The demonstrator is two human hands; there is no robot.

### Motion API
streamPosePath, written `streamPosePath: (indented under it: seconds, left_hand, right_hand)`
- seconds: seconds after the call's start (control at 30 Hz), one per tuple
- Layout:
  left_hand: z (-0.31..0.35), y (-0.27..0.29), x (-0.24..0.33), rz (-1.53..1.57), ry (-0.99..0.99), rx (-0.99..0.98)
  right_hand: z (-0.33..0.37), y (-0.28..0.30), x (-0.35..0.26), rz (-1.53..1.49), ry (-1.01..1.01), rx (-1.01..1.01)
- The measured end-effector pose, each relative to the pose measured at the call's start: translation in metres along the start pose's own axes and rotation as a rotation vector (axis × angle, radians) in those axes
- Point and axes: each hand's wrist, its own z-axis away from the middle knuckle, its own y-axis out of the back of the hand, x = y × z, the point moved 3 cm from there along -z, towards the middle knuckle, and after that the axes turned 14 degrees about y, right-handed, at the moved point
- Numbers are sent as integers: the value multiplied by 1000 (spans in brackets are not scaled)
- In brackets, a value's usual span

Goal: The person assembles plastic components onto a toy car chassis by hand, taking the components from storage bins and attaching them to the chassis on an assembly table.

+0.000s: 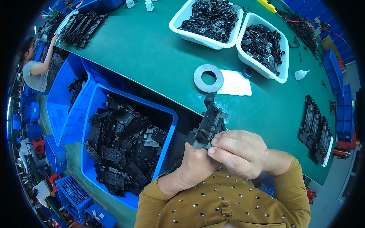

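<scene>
A long black moulded plastic part (210,121) is held up just past the near edge of the green table. My left hand (198,164) wraps round its lower end. With thumb and fingers pinched together, my right hand (240,151) presses at the part's right side near that same end; whether a smaller piece sits between those fingertips is hidden. Beyond the held part, a grey ring (208,78) lies on the table, overlapping a white sheet (235,83).
White bins (178,33) of small black pieces stand at the back. A blue crate (173,125) of black parts is at left. Finished-looking black parts (315,129) lie at right, others (81,28) far left, where a person (36,70) reaches. A small white bottle (301,74) lies nearby.
</scene>
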Motion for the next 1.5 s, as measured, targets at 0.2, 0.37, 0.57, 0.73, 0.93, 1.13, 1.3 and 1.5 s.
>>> streamPosePath:
  seconds: [0.2,0.37,0.57,0.73,0.93,1.13,1.3,1.5]
  left_hand:
    - [0,0,1,-78,-59,0]
    - [-6,-1,2,46,87,-39]
    - [-7,-1,-7,181,243,11]
    - [-12,-7,5,295,278,-122]
    - [-13,-31,12,398,361,-165]
    - [-20,-64,33,367,276,-468]
    - [-12,-42,0,250,447,-476]
    - [-7,13,-43,165,624,-75]
  right_hand:
    - [0,1,2,-2,-15,18]
    - [2,10,1,-41,-136,-14]
    - [18,25,1,-24,-552,8]
    - [36,32,-5,-257,-870,-119]
    - [43,47,-13,-27,-699,-32]
    - [59,125,-23,134,-914,54]
    - [130,262,-41,793,-1253,189]
    - [217,403,-101,1372,-1741,45]
